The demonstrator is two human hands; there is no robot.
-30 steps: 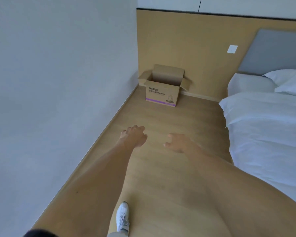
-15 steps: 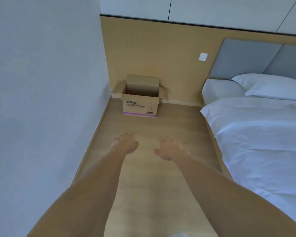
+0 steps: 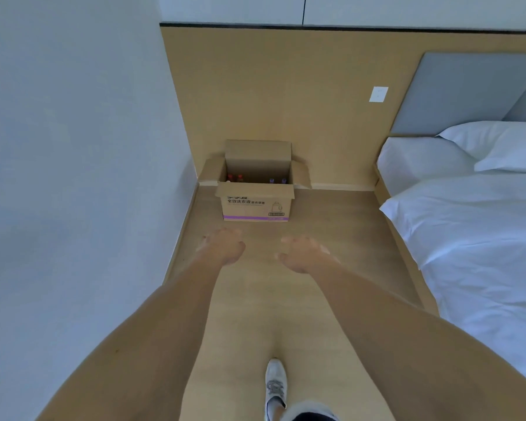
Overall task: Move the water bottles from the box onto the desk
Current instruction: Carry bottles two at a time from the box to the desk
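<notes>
An open cardboard box (image 3: 257,205) with a purple stripe stands on the wooden floor in the corner, flaps spread. Inside it I see bottle tops: red caps (image 3: 235,177) on the left and purple caps (image 3: 277,180) on the right; the bottles' bodies are hidden by the front wall. My left hand (image 3: 223,249) and my right hand (image 3: 301,253) reach forward side by side, short of the box, fingers loosely curled and holding nothing. No desk is in view.
A grey wall (image 3: 73,177) runs along the left. A bed with white sheets (image 3: 480,238) and pillows fills the right. A wood-panelled wall (image 3: 286,101) stands behind the box. My white shoe (image 3: 275,387) steps on the floor strip between.
The box has come closer and more central, and its bottle caps now show. Both hands stay stretched out and empty. A white shoe has come into view at the bottom.
</notes>
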